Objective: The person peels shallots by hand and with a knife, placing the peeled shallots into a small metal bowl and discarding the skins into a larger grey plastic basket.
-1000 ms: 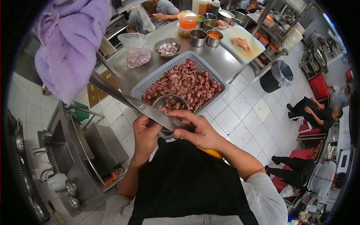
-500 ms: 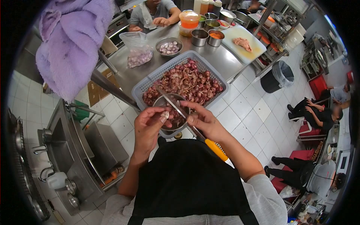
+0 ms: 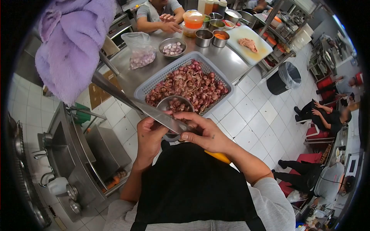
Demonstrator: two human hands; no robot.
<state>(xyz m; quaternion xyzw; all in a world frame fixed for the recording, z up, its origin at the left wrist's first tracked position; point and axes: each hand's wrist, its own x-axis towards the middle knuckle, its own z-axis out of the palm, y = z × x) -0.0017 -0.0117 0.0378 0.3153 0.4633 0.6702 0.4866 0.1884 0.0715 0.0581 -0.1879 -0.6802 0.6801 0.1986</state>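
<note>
My right hand grips a knife, its yellow handle running back under my wrist. The wide steel blade lies flat-side up across my left fingers. My left hand is closed in a pinch behind the blade, which hides the small pale shallot seen there a moment ago. Just beyond my hands, a metal bowl holds some shallots and rests in a grey plastic basket. Reddish unpeeled shallots fill much of the basket.
On the steel table are a bag of peeled shallots, a bowl of peeled ones, sauce containers and a cutting board with raw meat. A purple towel hangs at left. A co-worker sits opposite.
The knife has turned from edge-on to showing its broad flat side, and its tip has swung left over my left fingers. The shallot has gone out of sight. The co-worker's hands have come together.
</note>
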